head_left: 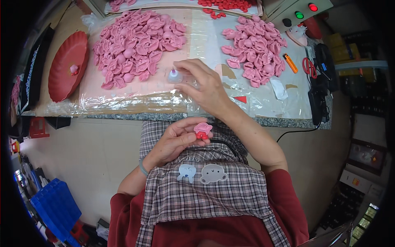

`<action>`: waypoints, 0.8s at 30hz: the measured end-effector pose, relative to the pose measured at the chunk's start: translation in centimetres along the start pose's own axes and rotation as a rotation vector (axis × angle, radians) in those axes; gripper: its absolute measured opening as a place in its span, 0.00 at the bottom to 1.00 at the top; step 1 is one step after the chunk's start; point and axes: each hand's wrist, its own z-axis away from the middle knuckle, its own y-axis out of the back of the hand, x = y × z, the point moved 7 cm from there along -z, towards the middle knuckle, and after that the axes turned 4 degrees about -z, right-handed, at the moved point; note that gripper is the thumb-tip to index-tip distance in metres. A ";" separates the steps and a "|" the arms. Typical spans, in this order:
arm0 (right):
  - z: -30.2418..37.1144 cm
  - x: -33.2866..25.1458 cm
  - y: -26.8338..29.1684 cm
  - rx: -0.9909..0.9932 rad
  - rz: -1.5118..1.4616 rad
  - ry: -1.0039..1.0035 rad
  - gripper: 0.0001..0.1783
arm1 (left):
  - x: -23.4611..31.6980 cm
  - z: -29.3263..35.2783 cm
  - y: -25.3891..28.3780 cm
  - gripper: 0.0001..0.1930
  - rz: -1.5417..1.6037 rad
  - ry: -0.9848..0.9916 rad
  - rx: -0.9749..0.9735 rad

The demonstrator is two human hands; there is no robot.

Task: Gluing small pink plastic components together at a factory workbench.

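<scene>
My left hand (177, 139), in front of the apron, is closed on a small plastic figure, with a pink hollow upper piece (202, 128) and a red lower piece (201, 135). Over the table's near part, my right hand (201, 83) curls its thumb and fingers around a small translucent squeeze bottle (174, 75) with a purple tip. The palm hides part of that bottle. Beyond it lies a large heap of pink plastic pieces (133, 41), and a smaller heap of similar pink pieces (257, 51) sits to the right.
At the left stands a red scalloped dish (61, 70) holding one small pink-and-red piece (74, 69). Red small parts (226, 5) lie at the back. An orange cutter (290, 63), red-handled scissors (309, 68) and a control box with lights (302, 12) are on the right.
</scene>
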 end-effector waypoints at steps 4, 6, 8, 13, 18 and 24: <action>2.2 -0.3 6.6 0.060 0.291 0.014 0.14 | 0.0 -0.1 0.2 0.26 -0.015 -0.017 0.018; 3.8 -0.2 10.4 0.152 0.372 -0.079 0.14 | -0.1 -0.2 0.1 0.26 -0.002 -0.007 0.007; 5.1 0.1 12.9 0.203 0.403 -0.144 0.13 | -0.3 -0.3 0.1 0.26 0.009 -0.001 0.006; 7.0 1.8 14.1 0.103 0.749 -0.155 0.14 | -0.2 -0.6 -0.4 0.25 -0.003 0.028 -0.014; 7.5 1.5 14.1 0.103 0.651 -0.192 0.12 | -0.1 -0.5 -0.4 0.25 -0.013 0.021 -0.007; 9.0 0.8 14.5 0.089 0.635 -0.211 0.11 | -0.2 -0.7 -0.6 0.25 -0.023 0.019 -0.014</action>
